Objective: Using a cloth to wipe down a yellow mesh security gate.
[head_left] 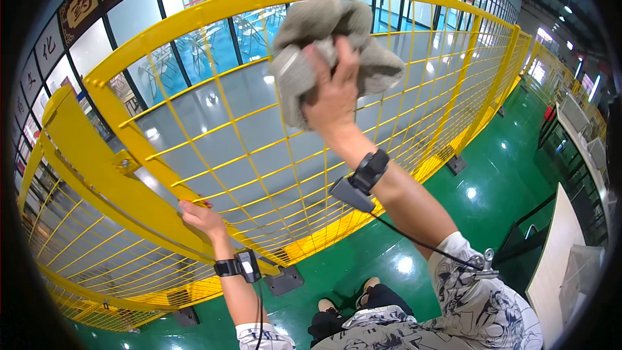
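Note:
A crumpled grey cloth (324,23) is bunched in my right hand (335,91), raised against the upper part of a yellow wire-mesh fence (249,116). The cloth hides part of the mesh and comes close to the fence's top rail (214,16). Lower and to the left, my left hand (204,218) has its fingers curled round the yellow upright post (155,168) at the panel's edge. Both wrists wear black bands with small devices, and cables run down from them.
A wide yellow post (97,155) and further mesh stand to the left. Dark feet (284,280) hold the fence on the green floor (402,272). To the right is a pale board (557,259) beside a long table. Behind the fence are glass-walled rooms with folding chairs (249,29).

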`<state>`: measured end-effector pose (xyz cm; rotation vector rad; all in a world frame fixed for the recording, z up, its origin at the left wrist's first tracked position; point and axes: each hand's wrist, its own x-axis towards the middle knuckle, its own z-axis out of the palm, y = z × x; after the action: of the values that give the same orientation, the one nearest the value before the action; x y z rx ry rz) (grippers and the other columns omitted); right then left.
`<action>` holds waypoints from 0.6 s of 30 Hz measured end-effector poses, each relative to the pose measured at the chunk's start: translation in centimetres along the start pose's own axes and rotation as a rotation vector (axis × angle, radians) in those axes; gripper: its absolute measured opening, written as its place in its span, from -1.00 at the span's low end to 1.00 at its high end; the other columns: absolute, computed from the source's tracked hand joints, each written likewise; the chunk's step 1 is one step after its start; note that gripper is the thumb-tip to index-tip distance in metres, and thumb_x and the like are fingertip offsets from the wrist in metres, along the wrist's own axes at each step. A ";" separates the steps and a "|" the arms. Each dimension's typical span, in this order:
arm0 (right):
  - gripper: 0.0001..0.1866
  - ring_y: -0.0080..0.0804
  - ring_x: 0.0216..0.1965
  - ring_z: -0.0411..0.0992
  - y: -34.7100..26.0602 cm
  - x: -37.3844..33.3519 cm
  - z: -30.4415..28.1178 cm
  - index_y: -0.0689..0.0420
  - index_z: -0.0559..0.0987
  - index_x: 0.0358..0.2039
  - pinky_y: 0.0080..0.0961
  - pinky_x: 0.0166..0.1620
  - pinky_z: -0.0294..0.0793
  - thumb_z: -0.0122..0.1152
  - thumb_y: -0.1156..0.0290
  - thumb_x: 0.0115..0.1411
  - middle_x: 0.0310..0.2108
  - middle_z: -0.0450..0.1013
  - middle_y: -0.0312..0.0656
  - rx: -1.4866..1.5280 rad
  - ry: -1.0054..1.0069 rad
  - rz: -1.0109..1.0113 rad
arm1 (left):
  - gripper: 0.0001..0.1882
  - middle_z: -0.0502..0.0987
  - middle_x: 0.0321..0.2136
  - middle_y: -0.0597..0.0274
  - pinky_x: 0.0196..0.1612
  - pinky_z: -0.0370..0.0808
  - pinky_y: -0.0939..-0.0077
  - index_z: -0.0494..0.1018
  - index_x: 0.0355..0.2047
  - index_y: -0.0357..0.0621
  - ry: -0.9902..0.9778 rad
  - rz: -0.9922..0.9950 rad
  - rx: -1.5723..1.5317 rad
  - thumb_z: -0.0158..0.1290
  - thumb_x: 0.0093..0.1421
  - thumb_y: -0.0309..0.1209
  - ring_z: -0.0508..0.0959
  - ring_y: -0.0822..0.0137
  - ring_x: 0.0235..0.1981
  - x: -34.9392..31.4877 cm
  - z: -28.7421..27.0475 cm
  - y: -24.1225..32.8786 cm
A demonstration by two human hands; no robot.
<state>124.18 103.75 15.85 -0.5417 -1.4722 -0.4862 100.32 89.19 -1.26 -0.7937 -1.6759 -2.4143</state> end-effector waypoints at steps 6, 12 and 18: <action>-0.90 -0.06 -0.27 0.33 0.6 -4.6 0.1 -0.25 0.63 -0.46 -0.05 -0.03 0.34 0.23 0.26 -0.06 -0.33 0.39 -0.21 0.026 -0.082 -0.147 | -0.40 0.35 -0.63 0.24 -0.58 0.27 0.51 0.28 -0.52 -0.21 0.195 0.042 0.156 -0.42 0.38 0.06 0.30 0.40 -0.66 1.5 -1.5 -3.5; -0.72 -0.20 -0.01 0.32 0.5 -9.9 0.7 -0.25 0.60 -0.31 -0.31 0.03 0.38 0.21 0.23 -0.13 -0.05 0.39 -0.27 0.352 -0.210 -0.116 | -0.31 0.35 -0.60 0.15 -0.56 0.29 0.39 0.27 -0.53 -0.28 0.304 0.062 0.289 -0.46 0.35 0.14 0.26 0.29 -0.62 3.0 -1.9 -2.5; -0.69 -0.09 -0.07 0.39 2.1 -5.0 -3.8 0.05 0.52 -0.13 -0.22 0.03 0.36 0.14 0.34 0.07 -0.13 0.44 -0.14 1.236 -0.339 0.387 | -0.23 0.38 -0.55 0.03 -0.46 0.33 0.25 0.32 -0.49 -0.43 0.438 0.145 0.395 -0.47 0.35 0.15 0.25 0.19 -0.53 3.5 -1.1 -2.3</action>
<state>128.25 103.00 10.66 0.1141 -1.6228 0.8457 96.07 89.84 -1.83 -0.2896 -1.7490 -1.8885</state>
